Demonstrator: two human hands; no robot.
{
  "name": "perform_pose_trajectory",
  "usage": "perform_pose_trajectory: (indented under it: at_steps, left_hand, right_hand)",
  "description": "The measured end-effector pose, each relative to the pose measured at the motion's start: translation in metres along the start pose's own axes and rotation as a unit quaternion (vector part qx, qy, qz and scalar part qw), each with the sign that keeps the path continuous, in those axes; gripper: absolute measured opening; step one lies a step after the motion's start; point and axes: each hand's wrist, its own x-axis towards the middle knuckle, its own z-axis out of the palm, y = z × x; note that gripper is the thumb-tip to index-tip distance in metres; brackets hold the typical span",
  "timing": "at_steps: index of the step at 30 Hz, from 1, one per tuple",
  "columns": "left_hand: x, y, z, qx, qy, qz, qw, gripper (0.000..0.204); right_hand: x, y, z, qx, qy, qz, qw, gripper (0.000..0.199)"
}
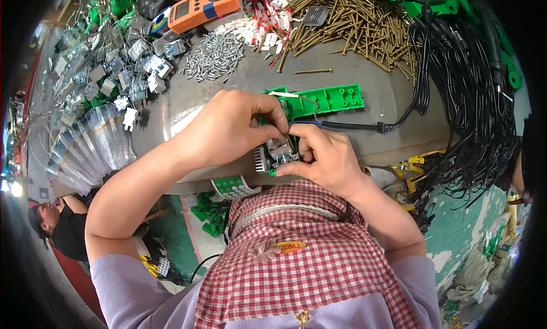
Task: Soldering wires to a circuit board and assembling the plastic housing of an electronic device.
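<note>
Right at the front part of the bench (250,72), I've got both hands on the job. The green plastic shell (336,99) lies in front of me, with its ribbed arm reaching off to the right and its nearer end between my hands. A shiny metal part (281,152) sits at that nearer end, with a finned piece (260,160) just to its left.

My right hand (330,158) is wrapped around that end, thumb low and fingers curled up top, so it's grasping the shell. My left hand (233,124) has thumb and forefinger brought close together at the top of the metal part, but I honestly can't tell if they're pinching it. A white sleeve (284,94) lies across the shell near my left knuckles, and a black cord (356,124) runs off right from beside my right fingers.

Further back there's a big heap of brass-coloured screws (364,21), one loose screw (313,71) lying in front of it, a pile of small silver screws (213,55) and an orange meter (205,9). Boxy silver parts (108,87) are piled up left, tangled black cables (456,90) right.
</note>
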Motion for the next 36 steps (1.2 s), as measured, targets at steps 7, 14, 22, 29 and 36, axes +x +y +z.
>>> perform_pose_trajectory:
  at_steps: [7,14,22,29,36]
  left_hand:
    - [0.011,-0.008,0.002,-0.142,0.018,-0.028,0.989,0.009]
    - [0.008,-0.004,-0.004,-0.108,0.063,0.021,0.992,0.016]
    - [0.002,-0.009,0.018,-0.046,0.1,-0.007,0.994,0.017]
    - [0.001,-0.029,0.025,0.022,0.191,0.118,0.974,0.011]
    - [-0.014,-0.005,0.041,0.244,0.262,0.209,0.91,0.013]
  right_hand:
    - [0.004,0.003,-0.001,-0.07,0.036,-0.107,0.991,0.042]
    - [0.012,-0.002,-0.006,-0.072,0.016,-0.084,0.994,0.039]
    - [-0.008,0.021,0.016,-0.086,0.024,-0.118,0.989,0.04]
    - [-0.003,0.012,0.013,-0.01,0.011,-0.076,0.997,0.046]
    - [-0.021,0.014,-0.066,-0.317,0.229,-0.09,0.916,0.036]
